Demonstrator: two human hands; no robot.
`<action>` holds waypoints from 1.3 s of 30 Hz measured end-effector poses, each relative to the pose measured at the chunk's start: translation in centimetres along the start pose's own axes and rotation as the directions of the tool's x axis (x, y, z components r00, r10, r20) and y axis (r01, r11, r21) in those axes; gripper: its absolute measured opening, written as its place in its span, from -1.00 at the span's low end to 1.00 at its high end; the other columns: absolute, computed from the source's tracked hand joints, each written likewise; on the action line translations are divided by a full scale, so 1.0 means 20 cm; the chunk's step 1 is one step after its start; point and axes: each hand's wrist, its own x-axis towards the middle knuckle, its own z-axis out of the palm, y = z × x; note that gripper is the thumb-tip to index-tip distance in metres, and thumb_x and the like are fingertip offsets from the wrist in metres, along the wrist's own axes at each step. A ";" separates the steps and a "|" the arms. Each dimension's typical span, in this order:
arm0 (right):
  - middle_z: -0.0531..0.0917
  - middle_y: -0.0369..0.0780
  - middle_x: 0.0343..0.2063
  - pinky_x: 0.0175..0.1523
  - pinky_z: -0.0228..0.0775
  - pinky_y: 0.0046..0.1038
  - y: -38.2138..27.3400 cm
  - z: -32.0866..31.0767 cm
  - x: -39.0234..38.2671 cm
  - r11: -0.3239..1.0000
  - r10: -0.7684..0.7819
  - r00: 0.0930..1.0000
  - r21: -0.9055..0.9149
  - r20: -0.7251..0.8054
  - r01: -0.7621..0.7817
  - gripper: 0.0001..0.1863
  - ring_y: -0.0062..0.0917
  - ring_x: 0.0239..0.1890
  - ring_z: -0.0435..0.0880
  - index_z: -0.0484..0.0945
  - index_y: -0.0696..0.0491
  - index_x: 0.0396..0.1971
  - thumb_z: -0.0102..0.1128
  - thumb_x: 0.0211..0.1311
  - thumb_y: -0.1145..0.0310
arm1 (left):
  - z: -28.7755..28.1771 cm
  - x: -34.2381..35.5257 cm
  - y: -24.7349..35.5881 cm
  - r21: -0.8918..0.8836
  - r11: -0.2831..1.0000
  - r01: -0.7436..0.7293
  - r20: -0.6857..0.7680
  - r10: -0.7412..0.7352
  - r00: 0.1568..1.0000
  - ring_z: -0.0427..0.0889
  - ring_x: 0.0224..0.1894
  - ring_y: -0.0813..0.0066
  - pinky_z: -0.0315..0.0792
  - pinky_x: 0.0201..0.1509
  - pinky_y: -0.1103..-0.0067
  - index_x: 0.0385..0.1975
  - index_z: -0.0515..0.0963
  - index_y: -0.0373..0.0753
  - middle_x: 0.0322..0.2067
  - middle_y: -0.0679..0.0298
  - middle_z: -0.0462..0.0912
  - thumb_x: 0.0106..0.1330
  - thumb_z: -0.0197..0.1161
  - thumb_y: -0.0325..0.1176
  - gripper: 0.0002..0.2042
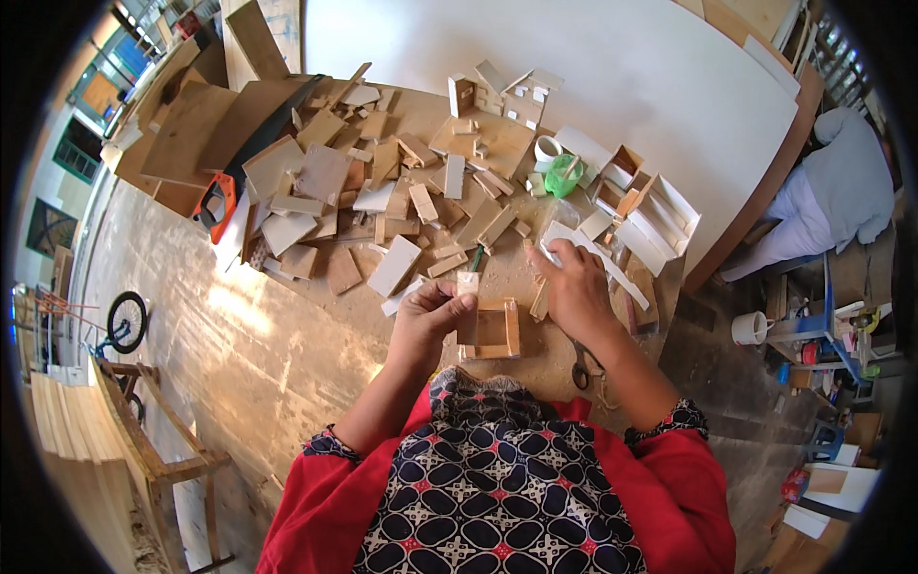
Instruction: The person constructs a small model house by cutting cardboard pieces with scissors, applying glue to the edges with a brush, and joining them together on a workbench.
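My left hand (430,314) pinches a small pale wooden block (468,281) between thumb and fingers. Just below that block, on the worktable, sits a small open wooden box frame (514,327), partly covered by the hand. To the right, my right hand (579,287) is raised with its fingers curled together near a whitish, clear-looking item. What the fingers hold is too small and hidden to name. A pair of dark-handled scissors (580,375) lies beneath my right wrist.
Wood offcuts (387,268) are heaped across the table's left and middle. An orange-handled saw (221,203) lies at the left. A white mug (546,149), a green plastic bag (562,176) and white boxes (669,218) stand back right. Another person (841,182) is at far right.
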 end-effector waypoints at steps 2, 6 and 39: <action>0.49 -0.12 -0.11 -0.03 0.44 -0.25 0.10 0.05 0.02 0.967 0.115 0.992 0.224 0.049 -0.124 -0.44 -0.23 -0.08 0.53 0.54 -0.01 0.10 0.17 -0.03 0.55 | -0.04 0.03 -0.03 -0.059 0.998 -0.023 -0.058 0.019 0.998 0.51 -0.46 0.70 0.36 -0.39 0.71 -0.35 0.54 -0.20 -0.45 0.44 0.61 0.23 0.37 -0.39 -0.87; 0.50 -0.12 -0.13 -0.01 0.45 -0.27 0.39 0.15 0.21 0.924 0.316 0.923 0.292 -0.219 -0.247 -0.48 -0.22 -0.07 0.54 0.54 -0.02 0.10 0.15 0.04 0.50 | -0.10 0.05 -0.06 -0.084 0.996 -0.016 -0.057 0.011 0.998 0.43 -0.53 0.75 0.21 -0.49 0.74 -0.36 0.51 -0.14 -0.50 0.48 0.57 0.26 0.35 -0.35 -0.88; 0.66 -0.16 -0.31 -0.14 0.49 -0.27 0.69 0.17 0.56 0.924 0.380 0.909 0.021 -0.175 -0.382 -0.77 -0.24 -0.22 0.66 0.65 0.04 -0.26 0.33 0.06 0.34 | -0.32 0.09 -0.02 -0.418 0.908 0.025 -0.066 -0.058 0.996 0.59 -0.45 0.64 0.53 -0.35 0.70 -0.34 0.49 -0.14 -0.35 0.35 0.66 0.29 0.23 -0.49 -0.92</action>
